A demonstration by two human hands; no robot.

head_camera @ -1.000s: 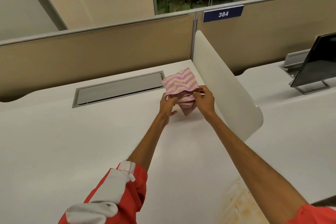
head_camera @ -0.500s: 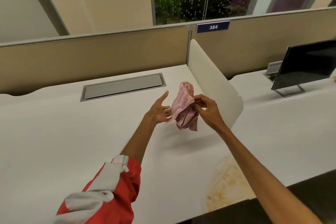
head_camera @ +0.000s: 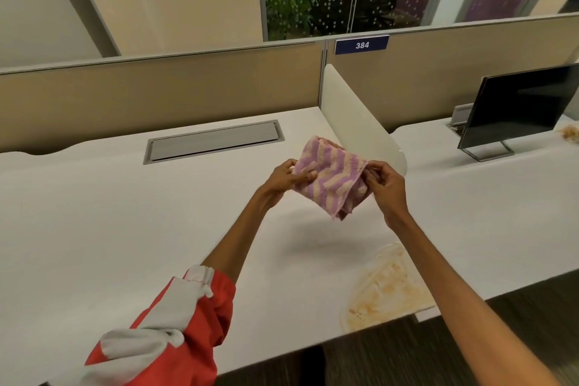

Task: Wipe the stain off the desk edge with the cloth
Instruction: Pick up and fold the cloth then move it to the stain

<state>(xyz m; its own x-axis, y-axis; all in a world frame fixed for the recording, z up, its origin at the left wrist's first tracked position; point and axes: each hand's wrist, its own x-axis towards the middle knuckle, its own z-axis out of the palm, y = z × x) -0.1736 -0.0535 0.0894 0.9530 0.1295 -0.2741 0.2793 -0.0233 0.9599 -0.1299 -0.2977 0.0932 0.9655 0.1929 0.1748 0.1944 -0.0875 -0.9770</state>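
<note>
A pink and cream striped cloth [head_camera: 329, 178], folded over, is held in the air above the white desk [head_camera: 125, 229]. My left hand [head_camera: 286, 180] grips its left side and my right hand [head_camera: 387, 188] pinches its right corner. A brownish-orange stain [head_camera: 383, 288] is smeared on the desk at its near edge, below and to the right of the cloth, partly under my right forearm.
A white curved divider panel [head_camera: 360, 122] stands just behind the cloth. A grey cable flap [head_camera: 214, 141] lies at the back of the desk. A dark monitor [head_camera: 520, 106] stands on the desk to the right. Beige partitions run along the back.
My left hand, open half a second ago, has taken hold of the cloth again. The cloth now hangs spread between both hands, nearer to me than a second ago.
</note>
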